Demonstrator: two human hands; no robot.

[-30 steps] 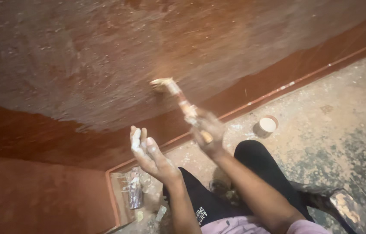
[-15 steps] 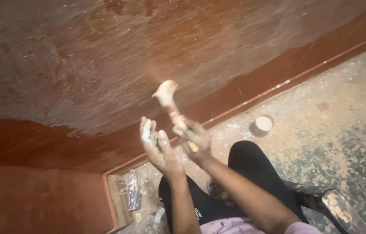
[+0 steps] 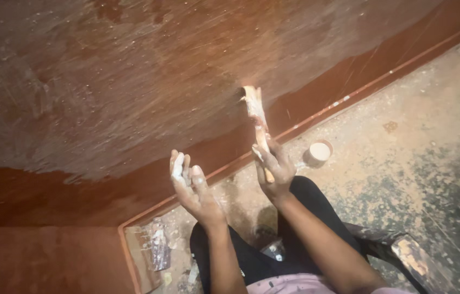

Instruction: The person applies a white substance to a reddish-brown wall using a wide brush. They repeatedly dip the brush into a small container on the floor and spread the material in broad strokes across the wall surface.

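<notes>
Fingers point(image 3: 267, 158) of the right hand point(image 3: 274, 173) were closed round the handle of a paint-smeared brush point(image 3: 255, 117), its bristles touching the reddish-brown wall point(image 3: 132, 81). The left hand point(image 3: 193, 188) was held open beside it, fingers extended, holding nothing. Judgement: light, even strokes would suit the streaked coat. A small round tin point(image 3: 317, 153) stood on the speckled floor point(image 3: 420, 141), near the skirting.

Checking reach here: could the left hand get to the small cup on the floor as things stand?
Probably not directly: the left hand is empty, but the right hand with the brush lies between it and the cup.
</notes>
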